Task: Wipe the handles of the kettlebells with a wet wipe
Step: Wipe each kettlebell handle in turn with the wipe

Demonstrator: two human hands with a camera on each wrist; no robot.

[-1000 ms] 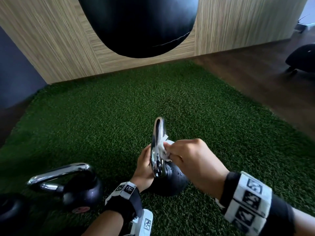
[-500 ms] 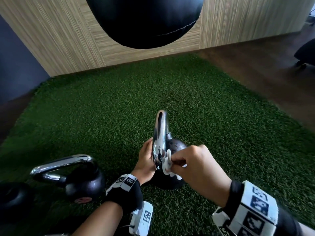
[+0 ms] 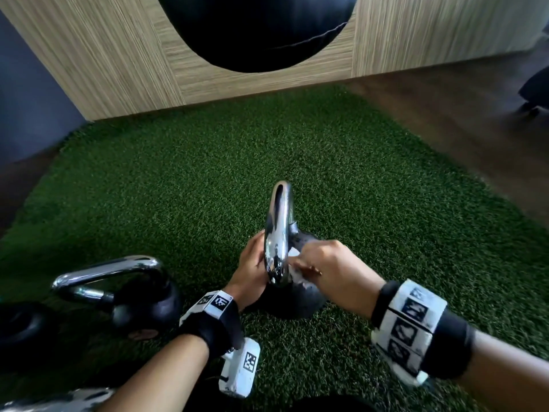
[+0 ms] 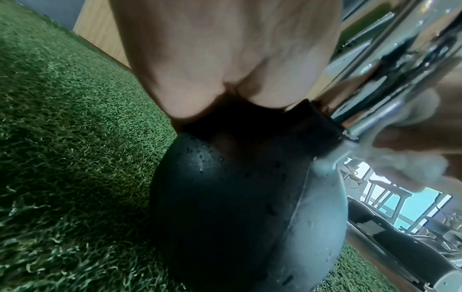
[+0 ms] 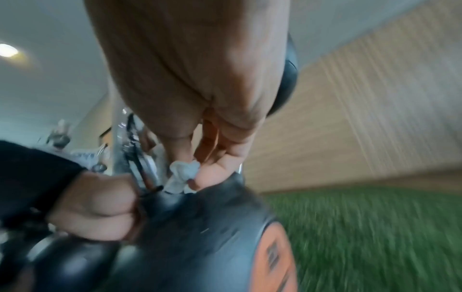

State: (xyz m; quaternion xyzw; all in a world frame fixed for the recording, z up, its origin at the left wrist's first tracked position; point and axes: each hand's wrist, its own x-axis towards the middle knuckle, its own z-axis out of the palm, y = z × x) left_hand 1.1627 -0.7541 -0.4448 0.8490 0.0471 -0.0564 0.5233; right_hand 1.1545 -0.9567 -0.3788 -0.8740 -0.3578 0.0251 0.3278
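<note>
Gripping the kettlebell at the base of its chrome handle with the left hand, fingers curled. Pinching a crumpled wet wipe against that handle with the right hand, just beside the left.

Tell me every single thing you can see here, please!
Kettlebells: two plainly seen, black with shiny silver handles; one in the middle between the hands, one at the left, both on the grass mat. Something dark and round at the far left edge may be a third; cannot tell.
Wet wipe: one, white, bunched at the base of the middle kettlebell's handle.
Grass mat: one, green, covering the floor.
Punching bag: one, black, hanging at the top.
Wall: wooden, beige, behind the mat.
Floor: brown wood, to the right.
Left hand: steadies the middle kettlebell.
Right hand: fingers pinch the wipe.
</note>
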